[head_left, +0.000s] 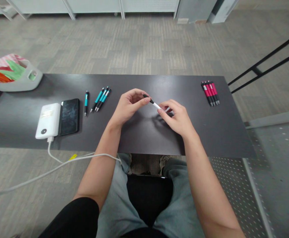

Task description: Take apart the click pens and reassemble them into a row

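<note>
A pen [155, 105] with a white barrel and a black section slants between my two hands above the middle of the table. My left hand [132, 104] pinches its black end between thumb and fingers. The white end is gripped by my right hand [174, 114], whose fingers hide its tip. To the left of my hands lie several blue pens with black ends [101, 99], one of them [86, 103] a little apart. Several pink pens with black ends [210, 93] lie side by side at the table's right.
On the dark table [146, 142], a white power bank [47, 120] with a cable [60, 165] sits beside a black phone [69, 117]. The cable crosses by my left forearm. A white basket [22, 84] with colourful contents stands at the far left. Black metal bars [261, 71] rise at the right.
</note>
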The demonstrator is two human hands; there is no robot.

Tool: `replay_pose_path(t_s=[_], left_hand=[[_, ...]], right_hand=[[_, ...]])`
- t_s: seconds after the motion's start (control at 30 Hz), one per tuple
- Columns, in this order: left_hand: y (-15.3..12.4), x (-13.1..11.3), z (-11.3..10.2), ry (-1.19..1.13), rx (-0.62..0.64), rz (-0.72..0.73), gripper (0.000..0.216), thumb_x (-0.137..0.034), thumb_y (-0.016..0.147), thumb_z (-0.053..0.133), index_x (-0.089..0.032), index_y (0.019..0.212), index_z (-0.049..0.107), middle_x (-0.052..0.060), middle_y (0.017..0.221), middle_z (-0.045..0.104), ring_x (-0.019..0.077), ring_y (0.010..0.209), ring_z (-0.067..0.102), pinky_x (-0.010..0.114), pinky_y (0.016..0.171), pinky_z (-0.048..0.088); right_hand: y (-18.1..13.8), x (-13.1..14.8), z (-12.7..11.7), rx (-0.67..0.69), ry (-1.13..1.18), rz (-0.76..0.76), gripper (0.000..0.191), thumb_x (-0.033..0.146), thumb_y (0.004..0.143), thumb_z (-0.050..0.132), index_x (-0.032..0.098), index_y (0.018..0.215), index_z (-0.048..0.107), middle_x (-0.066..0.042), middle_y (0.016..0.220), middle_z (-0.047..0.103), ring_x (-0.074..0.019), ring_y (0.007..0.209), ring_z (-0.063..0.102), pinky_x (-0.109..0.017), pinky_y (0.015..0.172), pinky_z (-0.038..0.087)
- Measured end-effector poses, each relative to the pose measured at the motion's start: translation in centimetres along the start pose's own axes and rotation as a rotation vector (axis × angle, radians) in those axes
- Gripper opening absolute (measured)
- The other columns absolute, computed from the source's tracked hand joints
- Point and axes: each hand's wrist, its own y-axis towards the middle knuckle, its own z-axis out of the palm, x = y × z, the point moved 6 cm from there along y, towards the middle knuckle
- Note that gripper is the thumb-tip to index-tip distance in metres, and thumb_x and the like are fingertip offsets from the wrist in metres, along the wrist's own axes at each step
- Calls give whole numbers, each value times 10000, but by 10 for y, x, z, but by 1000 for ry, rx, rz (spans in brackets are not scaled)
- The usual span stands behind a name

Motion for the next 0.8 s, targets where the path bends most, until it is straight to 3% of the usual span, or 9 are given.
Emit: replay_pose_path(t_s=[0.1,0.27,0.4,0.47,0.53,0.67,0.8], left_hand=[[2,-1,-1,28,-9,18,553,-639,675,1176,-273,950,866,41,857,818,213,763,750,361,728,627],[2,-5,-2,36,-31,24,568,-670,667,1167,-267,921,857,49,844,808,220,769,746,367,725,618],[2,-5,0,34,-28,8,581,-677,645,1170,-268,901,847,48,844,816,222,778,758,358,714,615],[2,-5,0,32,-31,8,598,-690,625,1174,-267,891,846,50,847,819,219,771,756,357,707,612],[2,-6,0,30,-41,11,612,-702,609,1176,-264,878,845,53,856,827,214,761,749,354,706,609],[1,-7,2,34,-43,12,619,-710,595,1179,-260,863,849,50,839,829,201,728,722,336,675,584],[0,-8,6,40,-28,5,630,-739,619,1159,-261,875,837,55,851,828,216,750,745,354,696,604]], right_hand=[[0,-2,1,-13,59,53,138,471,1143,703,364,1124,788,-87,1132,822,-343,1027,746,-528,940,610],[0,0,0,-82,120,130,240,520,1088,769,369,1271,732,-86,1144,815,-304,900,699,-482,815,587],[1,4,0,-63,115,117,228,578,1124,728,352,1103,731,-67,1030,804,-296,859,698,-484,855,583],[2,5,2,-24,116,110,372,658,1168,639,343,998,742,-69,972,795,-312,911,722,-500,928,588],[2,4,3,-22,141,117,406,702,1164,632,347,1015,761,-62,937,776,-308,897,719,-493,922,590],[2,2,1,-87,173,134,335,677,1071,810,364,1180,760,-44,975,783,-285,816,684,-462,821,579],[3,2,5,-33,165,155,510,816,1114,672,343,956,779,-69,944,807,-324,916,739,-494,890,595]])
